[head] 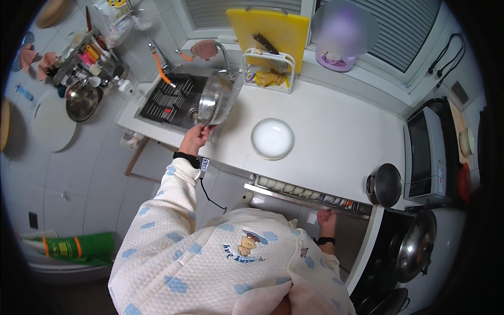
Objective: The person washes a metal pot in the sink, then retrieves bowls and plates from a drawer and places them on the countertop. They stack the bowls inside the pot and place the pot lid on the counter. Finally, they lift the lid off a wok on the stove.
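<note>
My left hand (pixel 195 138) grips the near rim of a shiny steel bowl (pixel 210 100), tilted over the right side of the sink (pixel 179 122). My right hand (pixel 327 219) has its fingers curled at the front edge of a partly pulled-out drawer (pixel 283 193) below the counter. Rows of white bowls (pixel 291 186) and some utensils (pixel 334 200) show inside the drawer. On the white counter (pixel 334 130), a round white dish (pixel 272 138) lies between the sink and the right-hand side.
Behind the counter stand a yellow cutting board (pixel 271 33) and a rack (pixel 292 75) with a knife (pixel 265 43). A dark pot (pixel 388 185) sits by the microwave (pixel 425 153) at right. A lidded pan (pixel 415 246) rests on the stove. An orange-hosed faucet (pixel 159 65) overhangs the sink.
</note>
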Demonstrator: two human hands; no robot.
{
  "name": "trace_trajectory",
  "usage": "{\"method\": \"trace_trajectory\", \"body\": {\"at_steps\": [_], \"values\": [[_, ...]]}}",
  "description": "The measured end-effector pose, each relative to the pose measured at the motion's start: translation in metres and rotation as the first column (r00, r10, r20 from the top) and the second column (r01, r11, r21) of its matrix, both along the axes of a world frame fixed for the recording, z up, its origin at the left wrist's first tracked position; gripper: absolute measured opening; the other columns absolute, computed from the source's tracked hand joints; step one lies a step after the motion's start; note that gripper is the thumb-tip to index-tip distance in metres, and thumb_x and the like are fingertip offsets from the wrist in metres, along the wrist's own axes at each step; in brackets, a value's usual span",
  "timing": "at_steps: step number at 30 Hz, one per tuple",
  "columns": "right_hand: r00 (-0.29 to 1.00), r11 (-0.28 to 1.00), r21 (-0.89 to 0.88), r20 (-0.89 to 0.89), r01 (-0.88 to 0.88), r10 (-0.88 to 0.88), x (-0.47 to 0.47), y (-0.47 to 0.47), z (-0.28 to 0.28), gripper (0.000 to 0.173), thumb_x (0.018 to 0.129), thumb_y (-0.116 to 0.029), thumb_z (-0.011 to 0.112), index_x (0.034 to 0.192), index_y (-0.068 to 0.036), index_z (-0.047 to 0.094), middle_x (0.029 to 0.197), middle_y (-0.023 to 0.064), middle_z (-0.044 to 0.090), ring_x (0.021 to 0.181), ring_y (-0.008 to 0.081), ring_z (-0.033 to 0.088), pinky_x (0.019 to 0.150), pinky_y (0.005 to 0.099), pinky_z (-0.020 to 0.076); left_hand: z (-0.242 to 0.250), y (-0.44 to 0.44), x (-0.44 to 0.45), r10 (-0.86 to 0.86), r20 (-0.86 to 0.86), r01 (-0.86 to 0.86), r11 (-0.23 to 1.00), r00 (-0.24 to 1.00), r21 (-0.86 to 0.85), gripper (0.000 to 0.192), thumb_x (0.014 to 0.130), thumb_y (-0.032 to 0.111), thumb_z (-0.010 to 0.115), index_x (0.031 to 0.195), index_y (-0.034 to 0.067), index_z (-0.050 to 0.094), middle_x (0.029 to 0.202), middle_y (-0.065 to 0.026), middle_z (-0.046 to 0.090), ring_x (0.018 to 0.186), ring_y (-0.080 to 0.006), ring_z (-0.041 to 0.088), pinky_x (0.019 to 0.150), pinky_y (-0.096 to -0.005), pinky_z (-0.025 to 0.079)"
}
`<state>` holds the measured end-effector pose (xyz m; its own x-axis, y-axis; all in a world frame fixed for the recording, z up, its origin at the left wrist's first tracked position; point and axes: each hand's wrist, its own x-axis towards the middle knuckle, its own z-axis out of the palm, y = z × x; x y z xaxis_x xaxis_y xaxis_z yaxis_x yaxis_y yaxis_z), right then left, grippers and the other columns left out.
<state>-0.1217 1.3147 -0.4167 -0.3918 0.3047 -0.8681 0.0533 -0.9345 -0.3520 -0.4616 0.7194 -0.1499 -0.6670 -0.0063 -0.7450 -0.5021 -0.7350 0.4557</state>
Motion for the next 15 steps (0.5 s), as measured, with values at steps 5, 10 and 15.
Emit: {"method": "trace_trajectory", "body": {"at_steps": [5, 10, 15], "values": [[0.999, 0.999, 0.036, 0.048, 0.024, -0.026, -0.016, -0.059, 0.059, 0.012, 0.092, -0.027, 0.058, 0.092, -0.014, 0.056, 0.09, 0.0043, 0.062, 0.09, 0.02, 0.06, 0.086, 0.0395, 0.0461, -0.045, -0.066, -0.05, 0.041, -0.007, -0.029, 0.81, 0.999, 0.586, 0.034, 0.099, 0.014, 0.041, 0.126, -0.005, 0.051, 0.116, -0.0227, 0.064, 0.051, -0.0055, 0.055, 0.04, -0.013, 0.036], [0.997, 0.972, 0.226, 0.004, -0.071, 0.071, -0.011, -0.1, 0.09, 0.022, 0.093, -0.03, 0.059, 0.103, -0.011, 0.054, 0.097, 0.0079, 0.063, 0.093, 0.0253, 0.062, 0.085, 0.0425, 0.0476, -0.08, -0.093, -0.084, 0.104, 0.133, -0.168, 0.617, 0.986, 0.769, 0.053, 0.096, 0.012, 0.046, 0.14, -0.009, 0.025, 0.081, -0.0056, 0.064, 0.047, -0.0053, 0.047, 0.037, -0.0162, 0.033], [0.976, 0.985, 0.172, 0.214, 0.006, -0.044, -0.02, -0.121, 0.088, 0.033, 0.093, -0.034, 0.059, 0.113, -0.009, 0.052, 0.103, 0.0105, 0.062, 0.098, 0.0291, 0.062, 0.084, 0.0456, 0.0486, -0.104, -0.107, -0.096, 0.088, 0.096, -0.127, 0.489, 0.991, 0.863, 0.073, 0.089, 0.011, 0.06, 0.146, -0.005, 0.019, 0.077, -0.004, 0.06, 0.05, -0.0083, 0.048, 0.04, -0.0198, 0.032]]}}
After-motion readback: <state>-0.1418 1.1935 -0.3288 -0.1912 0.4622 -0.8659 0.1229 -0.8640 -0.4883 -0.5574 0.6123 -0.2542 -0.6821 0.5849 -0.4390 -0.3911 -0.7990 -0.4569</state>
